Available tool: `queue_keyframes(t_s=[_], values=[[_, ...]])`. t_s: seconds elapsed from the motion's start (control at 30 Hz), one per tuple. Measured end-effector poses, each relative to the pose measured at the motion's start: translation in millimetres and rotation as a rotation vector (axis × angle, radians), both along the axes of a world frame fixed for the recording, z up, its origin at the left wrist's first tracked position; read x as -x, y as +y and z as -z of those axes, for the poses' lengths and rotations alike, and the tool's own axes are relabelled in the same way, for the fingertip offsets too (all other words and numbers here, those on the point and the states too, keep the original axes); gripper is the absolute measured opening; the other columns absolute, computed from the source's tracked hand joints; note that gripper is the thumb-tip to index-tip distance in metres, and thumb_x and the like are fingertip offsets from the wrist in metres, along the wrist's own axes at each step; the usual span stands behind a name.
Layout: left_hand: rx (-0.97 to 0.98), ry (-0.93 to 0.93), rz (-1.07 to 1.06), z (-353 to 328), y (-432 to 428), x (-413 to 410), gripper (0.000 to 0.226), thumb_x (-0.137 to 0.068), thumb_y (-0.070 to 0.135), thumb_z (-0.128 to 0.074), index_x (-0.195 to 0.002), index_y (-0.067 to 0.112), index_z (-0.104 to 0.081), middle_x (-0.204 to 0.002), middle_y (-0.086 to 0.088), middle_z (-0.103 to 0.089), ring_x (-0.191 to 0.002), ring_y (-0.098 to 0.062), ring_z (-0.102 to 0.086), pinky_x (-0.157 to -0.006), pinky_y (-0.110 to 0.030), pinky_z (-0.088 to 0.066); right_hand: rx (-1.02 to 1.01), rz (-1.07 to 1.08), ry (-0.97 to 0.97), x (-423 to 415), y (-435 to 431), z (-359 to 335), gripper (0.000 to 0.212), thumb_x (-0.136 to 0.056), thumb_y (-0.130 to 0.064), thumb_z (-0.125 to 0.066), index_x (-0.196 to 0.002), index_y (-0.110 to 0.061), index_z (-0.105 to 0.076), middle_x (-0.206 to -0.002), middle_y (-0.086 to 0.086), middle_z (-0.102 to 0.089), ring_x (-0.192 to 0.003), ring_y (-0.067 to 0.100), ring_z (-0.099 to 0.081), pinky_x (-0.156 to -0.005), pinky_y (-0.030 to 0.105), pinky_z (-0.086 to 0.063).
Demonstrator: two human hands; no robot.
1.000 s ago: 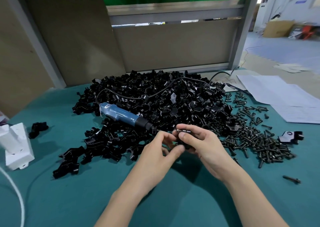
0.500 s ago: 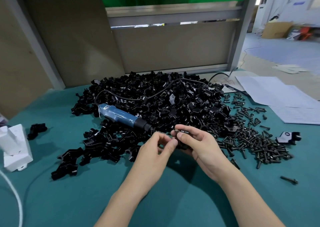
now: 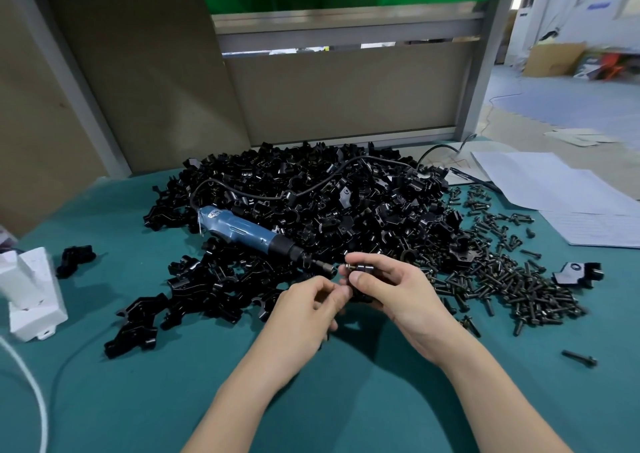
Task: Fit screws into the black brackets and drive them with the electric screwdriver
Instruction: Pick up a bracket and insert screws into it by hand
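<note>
My right hand (image 3: 394,290) pinches a small black bracket with a screw (image 3: 358,267) sticking out of it toward the left. My left hand (image 3: 304,310) sits just left of it, fingers curled, fingertips close to the bracket; what they hold is hidden. The blue electric screwdriver (image 3: 242,231) lies on the bracket pile (image 3: 311,206), its bit pointing at my hands. A heap of dark screws (image 3: 512,286) spreads to the right.
A teal table (image 3: 173,400) carries everything. White paper sheets (image 3: 554,189) lie at the far right, a white plastic block (image 3: 31,293) at the left edge, one lone bracket (image 3: 576,272) and one stray screw (image 3: 580,358) on the right.
Both hands stay together at the same spot. My left fingers have curled in tighter and slid slightly lower beside the bracket. The screwdriver has not moved.
</note>
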State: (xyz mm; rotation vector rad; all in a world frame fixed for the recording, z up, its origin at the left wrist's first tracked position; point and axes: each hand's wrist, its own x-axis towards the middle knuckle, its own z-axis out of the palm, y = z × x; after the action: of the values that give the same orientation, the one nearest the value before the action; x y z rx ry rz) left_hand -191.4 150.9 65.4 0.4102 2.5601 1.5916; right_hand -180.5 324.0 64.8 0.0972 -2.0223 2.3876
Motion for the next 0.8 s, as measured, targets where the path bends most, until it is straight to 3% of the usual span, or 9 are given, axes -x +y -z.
queue_keyframes(t_s=[0.13,0.23,0.3,0.43,0.6,0.8], values=[[-0.027,-0.011,0.039,-2,-1,-1,0.013,-0.097,0.03,-0.065,-0.084,0.033,-0.067,-0.065,0.009,-0.07,-0.055,-0.003,-0.061,-0.054,-0.02,-0.05,-0.029,0.008,-0.015,0,-1,0,0.029,-0.081,-0.028,-0.075,-0.109,-0.035,-0.079,-0.111,0.002,-0.079,-0.106,0.019,-0.074,-0.098,0.036,-0.057],[0.01,0.071,0.034,-2,0,-1,0.012,-0.094,0.024,-0.069,-0.086,0.033,-0.066,-0.075,0.012,-0.072,-0.064,-0.005,-0.067,-0.066,-0.025,-0.057,0.027,-0.012,-0.07,1,0,1,0.023,-0.086,-0.021,-0.076,-0.107,-0.03,-0.08,-0.112,0.006,-0.078,-0.103,0.022,-0.075,-0.096,0.043,-0.059],[0.054,0.14,0.05,-2,-1,-2,0.01,-0.094,0.024,-0.07,-0.088,0.031,-0.066,-0.078,0.014,-0.071,-0.069,-0.003,-0.066,-0.07,-0.023,-0.055,0.078,-0.035,-0.107,1,0,1,0.019,-0.089,-0.017,-0.077,-0.105,-0.027,-0.082,-0.111,0.008,-0.078,-0.099,0.02,-0.075,-0.088,0.039,-0.061],[0.146,0.35,0.111,-7,-5,-6,0.002,-0.096,0.025,-0.067,-0.094,0.024,-0.067,-0.09,0.024,-0.064,-0.089,0.012,-0.059,-0.072,-0.005,-0.039,0.179,-0.069,-0.17,0,2,-1,0.029,-0.077,-0.024,-0.078,-0.105,-0.019,-0.082,-0.111,0.013,-0.078,-0.098,0.019,-0.076,-0.076,0.028,-0.061],[0.19,0.46,0.189,-10,-10,-9,0.003,-0.098,0.022,-0.064,-0.096,0.019,-0.065,-0.098,0.016,-0.063,-0.1,-0.005,-0.064,-0.084,-0.024,-0.049,0.248,-0.117,-0.217,1,5,2,0.029,-0.08,-0.021,-0.078,-0.107,-0.01,-0.081,-0.111,0.021,-0.076,-0.097,0.025,-0.076,-0.077,0.033,-0.063],[0.027,0.475,0.002,-11,-9,-11,0.011,-0.1,0.027,-0.062,-0.106,0.023,-0.069,-0.104,0.018,-0.067,-0.099,0.003,-0.062,-0.084,-0.014,-0.048,0.34,-0.015,-0.107,6,-8,-1,0.044,-0.075,-0.018,-0.077,-0.117,-0.004,-0.072,-0.107,0.017,-0.078,-0.094,0.022,-0.077,-0.074,0.028,-0.062]])
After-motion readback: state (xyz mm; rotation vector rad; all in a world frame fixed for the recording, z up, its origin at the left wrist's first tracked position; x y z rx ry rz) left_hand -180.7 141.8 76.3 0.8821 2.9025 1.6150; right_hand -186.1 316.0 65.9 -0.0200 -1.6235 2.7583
